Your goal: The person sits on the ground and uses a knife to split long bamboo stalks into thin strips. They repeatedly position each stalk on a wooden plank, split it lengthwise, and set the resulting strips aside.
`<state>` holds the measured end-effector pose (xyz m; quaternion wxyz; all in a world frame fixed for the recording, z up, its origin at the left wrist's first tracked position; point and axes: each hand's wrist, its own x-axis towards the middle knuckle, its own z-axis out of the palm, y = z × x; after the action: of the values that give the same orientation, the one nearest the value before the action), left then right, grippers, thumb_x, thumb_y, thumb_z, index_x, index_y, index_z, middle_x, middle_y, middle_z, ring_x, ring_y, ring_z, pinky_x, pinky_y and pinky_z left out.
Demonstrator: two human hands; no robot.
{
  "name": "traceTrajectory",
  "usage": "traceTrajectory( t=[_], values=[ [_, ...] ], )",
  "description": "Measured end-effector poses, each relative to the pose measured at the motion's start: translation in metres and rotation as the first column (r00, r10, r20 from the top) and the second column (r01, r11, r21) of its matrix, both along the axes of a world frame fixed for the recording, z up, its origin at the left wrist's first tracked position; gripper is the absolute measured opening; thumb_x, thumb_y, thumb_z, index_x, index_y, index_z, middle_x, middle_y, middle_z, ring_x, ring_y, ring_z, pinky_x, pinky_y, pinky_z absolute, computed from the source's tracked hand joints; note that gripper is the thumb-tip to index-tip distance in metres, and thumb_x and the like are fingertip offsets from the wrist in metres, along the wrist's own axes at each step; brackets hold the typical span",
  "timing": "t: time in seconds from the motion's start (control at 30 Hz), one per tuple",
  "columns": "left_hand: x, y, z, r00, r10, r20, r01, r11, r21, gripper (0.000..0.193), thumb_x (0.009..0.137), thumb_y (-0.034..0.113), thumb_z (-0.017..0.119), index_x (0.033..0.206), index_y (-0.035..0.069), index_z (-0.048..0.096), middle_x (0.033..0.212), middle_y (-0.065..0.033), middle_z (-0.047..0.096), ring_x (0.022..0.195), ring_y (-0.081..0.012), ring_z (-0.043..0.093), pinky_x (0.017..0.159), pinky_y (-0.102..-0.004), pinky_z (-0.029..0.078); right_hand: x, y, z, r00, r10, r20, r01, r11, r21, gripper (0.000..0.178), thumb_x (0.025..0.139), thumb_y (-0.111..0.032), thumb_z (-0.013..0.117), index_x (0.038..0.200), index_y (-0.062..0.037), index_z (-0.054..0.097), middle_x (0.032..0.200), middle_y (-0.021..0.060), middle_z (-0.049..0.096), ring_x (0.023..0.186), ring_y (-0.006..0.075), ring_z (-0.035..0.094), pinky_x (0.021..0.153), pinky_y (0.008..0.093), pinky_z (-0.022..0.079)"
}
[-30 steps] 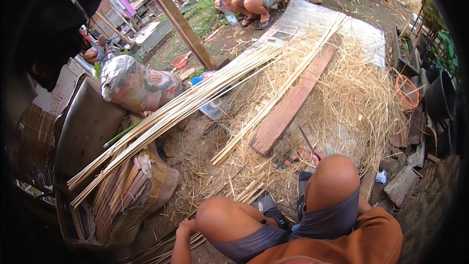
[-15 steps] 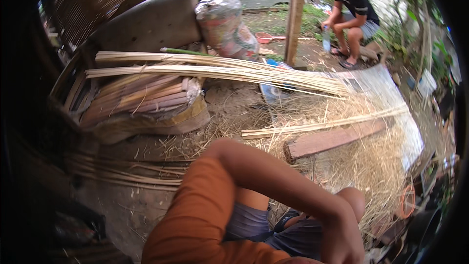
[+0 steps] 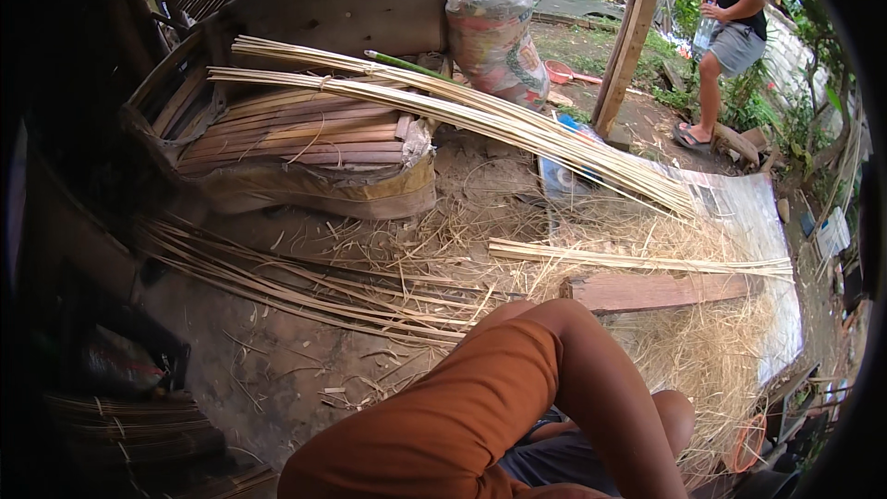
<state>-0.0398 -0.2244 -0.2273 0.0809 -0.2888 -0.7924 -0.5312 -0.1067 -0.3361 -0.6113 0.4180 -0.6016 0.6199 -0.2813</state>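
Observation:
My left arm [image 3: 614, 379], in an orange sleeve, rises from the lower edge, bends at the elbow and runs back down past that edge. The left hand lies outside the picture, and my right hand does not show either. Beyond the elbow rests a reddish-brown wooden plank [image 3: 661, 292] on a heap of thin shavings [image 3: 688, 337]. A small bunch of pale split strips [image 3: 637, 257] lies just behind the plank. Farther back, long tied bundles of pale strips [image 3: 443, 111] stretch over a worn couch-like frame.
Brownish slats [image 3: 305, 134] lie on the frame. More thin strips [image 3: 305, 291] spread over the dirt floor at left. A stuffed sack [image 3: 494, 32] stands behind, beside a wooden post [image 3: 630, 42]. Far right, a person [image 3: 730, 23] in a black shirt stands with a bottle.
My left hand has dropped out of view past the lower edge, and the forearm now points more steeply down. The view has shifted. The person at far right has risen from a squat.

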Motion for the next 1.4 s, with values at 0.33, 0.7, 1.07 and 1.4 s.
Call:
traceTrajectory(
  t=[0.33,0.7,1.07,1.4],
  values=[
    [-0.017,-0.001,0.004,1.0,-0.004,0.0,0.004,1.0,0.01,0.032,0.092,0.03,0.055,0.108,0.004,0.064,0.096,-0.014,0.066,0.088,-0.0241,0.061,0.073,-0.0377,0.047,0.0,0.0,0.001,1.0,0.001,-0.001,-0.001,1.0,0.013,0.041,0.091,-0.035,0.055,0.116,-0.0024,0.059,0.073,0.0131,0.064,0.064,0.0263,0.061,0.062,0.0368,0.049],
    [-0.021,0.01,0.003,1.0,-0.015,0.018,0.015,1.0,0.008,0.033,0.091,0.032,0.056,0.106,0.004,0.065,0.096,-0.0128,0.067,0.088,-0.0224,0.062,0.075,-0.0365,0.046,-0.004,0.005,-0.001,1.0,0.002,-0.005,-0.002,1.0,0.019,0.041,0.091,-0.035,0.055,0.116,-0.0023,0.058,0.072,0.0125,0.063,0.063,0.0252,0.061,0.062,0.0364,0.049],
    [-0.001,0.022,-0.001,1.0,-0.011,0.013,0.011,1.0,-0.025,0.034,0.091,0.033,0.057,0.105,0.005,0.066,0.096,-0.0116,0.067,0.088,-0.0207,0.062,0.076,-0.0353,0.046,-0.011,0.01,-0.001,1.0,0.001,-0.018,0.0,1.0,0.025,0.041,0.091,-0.035,0.055,0.117,-0.0022,0.058,0.071,0.0119,0.062,0.062,0.024,0.06,0.061,0.036,0.048],
    [0.01,0.027,0.001,1.0,0.011,-0.003,-0.011,1.0,-0.021,0.034,0.09,0.035,0.058,0.104,0.005,0.067,0.096,-0.0106,0.068,0.088,-0.0191,0.062,0.077,-0.0342,0.045,-0.016,0.021,0.002,0.999,-0.008,-0.037,0.01,0.999,0.033,0.041,0.091,-0.035,0.055,0.117,-0.002,0.058,0.07,0.0114,0.062,0.061,0.023,0.06,0.06,0.0356,0.048]
  ],
)
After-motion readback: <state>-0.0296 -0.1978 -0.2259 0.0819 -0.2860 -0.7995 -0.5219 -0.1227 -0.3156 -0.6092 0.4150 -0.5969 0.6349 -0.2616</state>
